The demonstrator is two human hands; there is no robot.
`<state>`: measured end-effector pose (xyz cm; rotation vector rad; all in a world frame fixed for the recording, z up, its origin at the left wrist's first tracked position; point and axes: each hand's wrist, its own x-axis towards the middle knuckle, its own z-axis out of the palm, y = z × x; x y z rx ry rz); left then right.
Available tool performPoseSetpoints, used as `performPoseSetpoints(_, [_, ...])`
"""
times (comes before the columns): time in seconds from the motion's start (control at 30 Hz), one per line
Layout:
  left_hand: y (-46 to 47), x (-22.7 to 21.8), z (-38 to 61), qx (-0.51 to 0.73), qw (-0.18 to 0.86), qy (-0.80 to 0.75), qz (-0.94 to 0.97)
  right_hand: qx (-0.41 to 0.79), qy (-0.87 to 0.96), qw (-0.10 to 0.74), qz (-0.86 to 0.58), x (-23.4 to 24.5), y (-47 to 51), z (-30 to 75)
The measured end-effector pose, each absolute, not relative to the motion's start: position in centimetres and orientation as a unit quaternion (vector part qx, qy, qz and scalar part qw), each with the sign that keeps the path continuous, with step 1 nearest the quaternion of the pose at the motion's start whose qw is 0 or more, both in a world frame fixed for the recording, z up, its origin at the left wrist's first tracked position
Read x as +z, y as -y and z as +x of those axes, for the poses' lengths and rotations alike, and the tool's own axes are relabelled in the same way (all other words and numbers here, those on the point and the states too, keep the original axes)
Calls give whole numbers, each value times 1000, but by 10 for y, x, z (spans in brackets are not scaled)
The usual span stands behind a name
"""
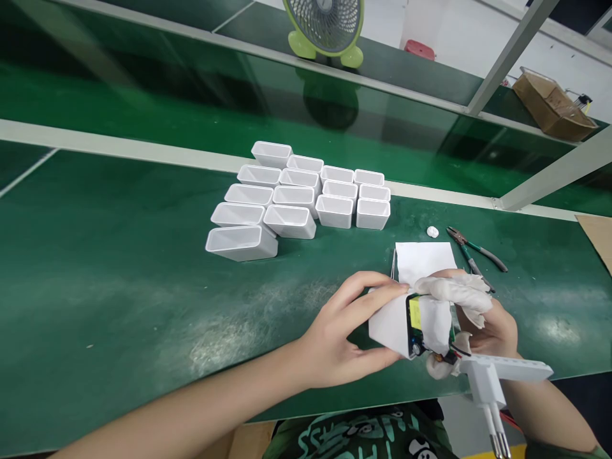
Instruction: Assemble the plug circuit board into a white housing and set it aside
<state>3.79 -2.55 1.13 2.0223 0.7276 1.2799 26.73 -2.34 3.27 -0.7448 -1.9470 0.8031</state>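
My left hand [342,331] grips a white plastic casing [389,322] from its left side, thumb below and fingers on top. My right hand [478,319], with white finger cots on several fingers, pinches a circuit board [415,322] with a yellow part where it enters the casing's open end. Thin wires run from the board to a white plug cover [497,373] with two round pins hanging down at the right. Both hands hover just above the green table near its front edge.
Several empty white casings [296,201] stand in rows at mid-table. A stack of white sheets [423,261], a small white piece [433,232] and green-handled pliers [475,252] lie right of them. A green fan [327,29] and a cardboard box [552,105] sit on the shelf behind.
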Motion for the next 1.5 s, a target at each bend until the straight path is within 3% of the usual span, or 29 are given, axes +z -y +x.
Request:
performPoseSetpoints(0.37, [25, 12, 39, 486, 305, -284, 768, 289, 803, 420, -308, 37, 23, 266])
performPoseSetpoints(0.63, [28, 10, 40, 494, 314, -258, 769, 118, 871, 397, -266, 41, 19, 261])
performPoseSetpoints(0.7, [27, 10, 39, 495, 319, -251, 768, 158, 871, 384, -262, 44, 19, 262])
performPoseSetpoints(0.87, [26, 12, 39, 484, 347, -240, 767, 440, 751, 401, -284, 42, 21, 268])
performPoseSetpoints(1.0, [25, 11, 40, 487, 356, -226, 765, 581, 675, 374, -259, 38, 20, 269])
performPoseSetpoints(1.37, [27, 4, 40, 450, 410, -189, 771, 601, 662, 325, -309, 31, 30, 258])
performPoseSetpoints(1.5, [17, 14, 34, 410, 477, -154, 762, 549, 713, 347, -265, 32, 24, 262])
